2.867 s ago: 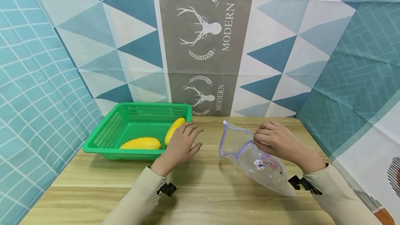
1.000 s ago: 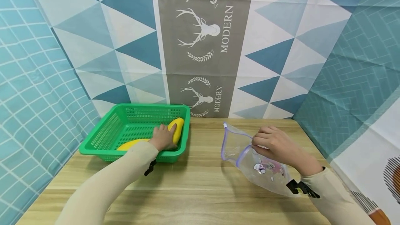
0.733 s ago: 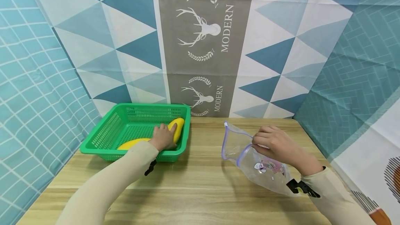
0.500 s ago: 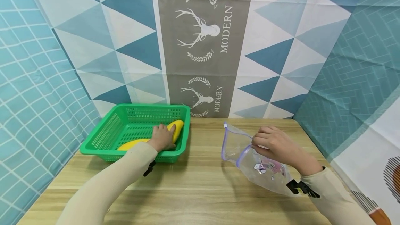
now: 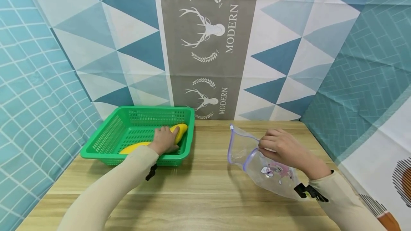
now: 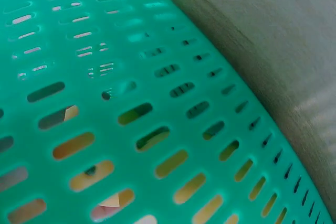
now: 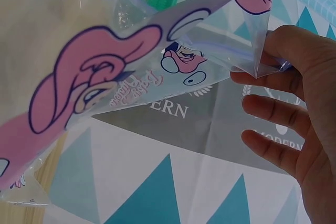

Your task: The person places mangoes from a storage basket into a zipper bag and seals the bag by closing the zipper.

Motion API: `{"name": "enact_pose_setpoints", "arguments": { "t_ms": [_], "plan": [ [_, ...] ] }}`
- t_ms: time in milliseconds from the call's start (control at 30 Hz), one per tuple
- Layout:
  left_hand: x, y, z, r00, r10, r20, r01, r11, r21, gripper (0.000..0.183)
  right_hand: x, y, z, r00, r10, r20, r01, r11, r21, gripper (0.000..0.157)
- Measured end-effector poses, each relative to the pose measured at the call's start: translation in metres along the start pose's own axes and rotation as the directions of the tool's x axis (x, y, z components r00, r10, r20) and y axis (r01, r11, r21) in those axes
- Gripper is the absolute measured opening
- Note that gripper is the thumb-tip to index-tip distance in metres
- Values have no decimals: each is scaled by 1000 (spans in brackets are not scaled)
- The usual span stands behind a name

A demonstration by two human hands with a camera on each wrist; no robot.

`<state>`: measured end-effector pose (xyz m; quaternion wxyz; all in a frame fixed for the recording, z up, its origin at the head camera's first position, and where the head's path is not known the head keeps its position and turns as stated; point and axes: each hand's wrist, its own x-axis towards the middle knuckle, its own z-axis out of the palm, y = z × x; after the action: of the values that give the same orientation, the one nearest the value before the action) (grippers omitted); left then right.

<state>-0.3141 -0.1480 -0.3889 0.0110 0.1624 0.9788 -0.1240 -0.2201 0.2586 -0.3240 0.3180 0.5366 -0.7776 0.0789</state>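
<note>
- From far off, I see the wide light-brown wood table [image 5: 205,202] under everything.
- On its left sits the green plastic basket with slotted sides [image 5: 151,112]. It stays put.
- On the right is the clear plastic bag with purple edges and pink cartoon pictures [image 5: 263,174]. Its mouth gapes to the left, as before, and I see no yellow thing inside.
- The right hand [image 5: 284,147] pinches the bag's edge by its mouth, same as a moment ago.
- The left hand [image 5: 163,140] is the big change. It was by the basket's near right corner; now it is down inside, fingers bent round one yellow thing. Some fingertips are hidden.
- That held one, the smooth yellow fruit-like oval [image 5: 181,131], is in the basket's right end. Its far tip has dipped a bit. I think the grab is made but the lift is not.
- The other smooth yellow oval [image 5: 133,147] lies in the basket too, partly behind the sleeve.
- The tiny white zip slider [image 5: 231,127] sits at the bag's top corner.
</note>
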Motion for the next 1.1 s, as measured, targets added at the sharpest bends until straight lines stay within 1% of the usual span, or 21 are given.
{"name": "enact_pose_setpoints", "arguments": {
  "t_ms": [333, 467, 600, 733, 867, 1000, 1100],
  "plan": [
    [1, -5, 0, 999, -12, -39, 9, 998, -62, 79, 1, 0, -1, 1000, 6, 1, -6, 1000, -1, 39],
    [-1, -7, -2, 997, -12, -80, 4, 996, -90, 78, 0, -1, -1, 1000, 8, 2, -8, 1000, 4, 40],
    [-4, -9, -7, 992, -23, -125, 8, 993, -119, 77, -1, -1, -1, 1000, 13, 0, -13, 1000, 4, 40],
    [-6, -13, -14, 989, -41, -141, 17, 986, -163, 78, 0, 0, -1, 1000, 15, -4, -15, 1000, 0, 40],
    [-8, -18, -17, 985, -73, -154, 39, 976, -216, 79, -1, 1, -1, 1000, 19, -2, -19, 1000, 1, 40],
    [-11, -21, -20, 977, -97, -190, 43, 963, -268, 80, -1, 1, -1, 1000, 19, 0, -19, 1000, 4, 40],
    [-13, -20, -25, 969, -97, -228, 26, 955, -295, 81, -1, 1, -1, 1000, 17, -2, -17, 1000, 2, 40]
  ]
}}
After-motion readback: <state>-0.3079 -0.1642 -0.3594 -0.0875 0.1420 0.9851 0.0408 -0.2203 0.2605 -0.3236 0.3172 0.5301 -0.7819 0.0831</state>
